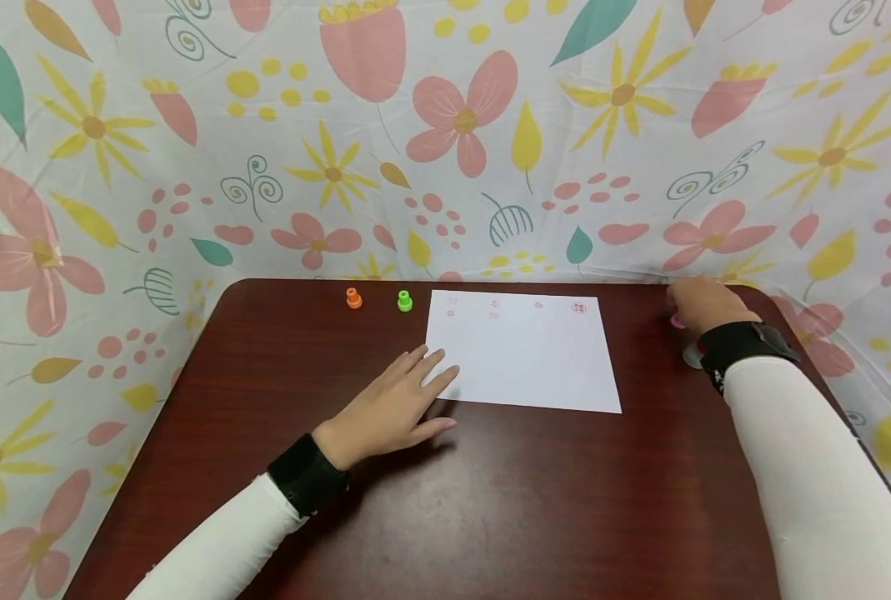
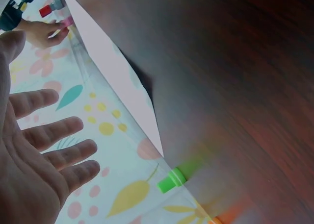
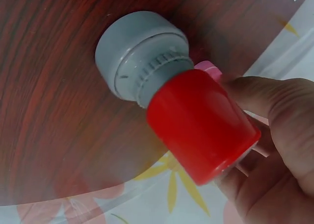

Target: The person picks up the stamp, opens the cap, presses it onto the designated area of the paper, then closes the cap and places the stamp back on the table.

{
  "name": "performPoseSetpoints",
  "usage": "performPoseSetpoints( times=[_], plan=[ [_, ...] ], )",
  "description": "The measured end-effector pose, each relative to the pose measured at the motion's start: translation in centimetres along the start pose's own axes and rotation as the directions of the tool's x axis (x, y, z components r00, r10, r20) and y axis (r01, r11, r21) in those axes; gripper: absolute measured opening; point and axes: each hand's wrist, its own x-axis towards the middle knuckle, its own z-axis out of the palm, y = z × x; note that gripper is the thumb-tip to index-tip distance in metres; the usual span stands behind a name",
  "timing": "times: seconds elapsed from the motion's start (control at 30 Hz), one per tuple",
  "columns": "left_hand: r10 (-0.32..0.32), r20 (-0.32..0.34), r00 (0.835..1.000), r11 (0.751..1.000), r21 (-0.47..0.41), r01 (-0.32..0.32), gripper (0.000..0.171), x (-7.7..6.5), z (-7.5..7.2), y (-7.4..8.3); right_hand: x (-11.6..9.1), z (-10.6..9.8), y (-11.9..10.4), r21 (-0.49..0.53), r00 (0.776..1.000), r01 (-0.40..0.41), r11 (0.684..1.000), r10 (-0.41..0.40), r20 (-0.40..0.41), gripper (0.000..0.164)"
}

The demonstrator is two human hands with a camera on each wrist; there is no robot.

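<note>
My right hand (image 1: pixel 706 305) pinches a small pink stamp (image 3: pixel 209 69) at the table's far right corner, thumb and fingers at its sides. Closer to my wrist stands a larger stamp (image 3: pixel 196 123) with a red handle and grey base, mostly hidden behind the wristband in the head view. A white sheet of paper (image 1: pixel 523 358) lies mid-table, with several small faint red prints along its top and a bolder round one at the top right. At the sheet's left edge my left hand (image 1: pixel 387 407) is spread, fingertips overlapping the paper in the head view, holding nothing.
Left of the paper, near the back edge, stand a green stamp (image 1: pixel 405 301) and an orange stamp (image 1: pixel 353 298). The dark wooden table (image 1: pixel 535 500) meets a flower-patterned cloth (image 1: pixel 445 200) at its back and sides.
</note>
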Motion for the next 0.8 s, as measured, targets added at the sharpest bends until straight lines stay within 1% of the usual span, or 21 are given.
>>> performPoseSetpoints(
  times=[0.07, 0.17, 0.27, 0.33, 0.43, 0.6, 0.8],
  plan=[
    [-0.005, -0.003, 1.000, 1.000, -0.002, 0.005, 0.067, 0.0, -0.2, 0.1, 0.0, 0.1, 0.1, -0.001, 1.000, -0.004, 1.000, 0.004, 0.003, 0.011],
    [-0.007, -0.009, 1.000, 1.000, -0.004, 0.007, 0.066, -0.1, -0.4, 0.3, -0.1, 0.2, 0.2, -0.019, 1.000, 0.018, 1.000, -0.018, 0.012, 0.015],
    [-0.010, -0.015, 1.000, 1.000, -0.003, 0.010, 0.065, -0.1, -0.5, 0.3, -0.1, 0.1, 0.3, -0.037, 0.999, 0.032, 0.999, -0.031, 0.027, 0.016],
    [-0.016, -0.011, 1.000, 1.000, 0.001, 0.016, 0.065, -0.1, -0.5, 0.4, 0.0, 0.0, 0.3, -0.038, 0.999, 0.019, 0.999, -0.018, 0.031, 0.017],
    [-0.026, -0.014, 1.000, 1.000, -0.002, 0.025, 0.065, -0.1, -0.6, 0.4, 0.1, -0.2, 0.4, -0.055, 0.999, 0.034, 0.998, -0.034, 0.009, 0.017],
    [-0.052, -0.027, 0.998, 0.998, -0.035, 0.051, 0.064, 0.0, -0.8, 0.5, 0.2, -0.8, 0.0, -0.061, 0.996, 0.087, 0.994, -0.088, -0.018, 0.016],
    [-0.098, -0.067, 0.993, 0.992, -0.086, 0.092, 0.062, 0.1, -1.0, 0.6, 0.1, -1.2, -1.2, -0.067, 0.984, 0.154, 0.986, -0.159, -0.081, 0.007]
  ],
)
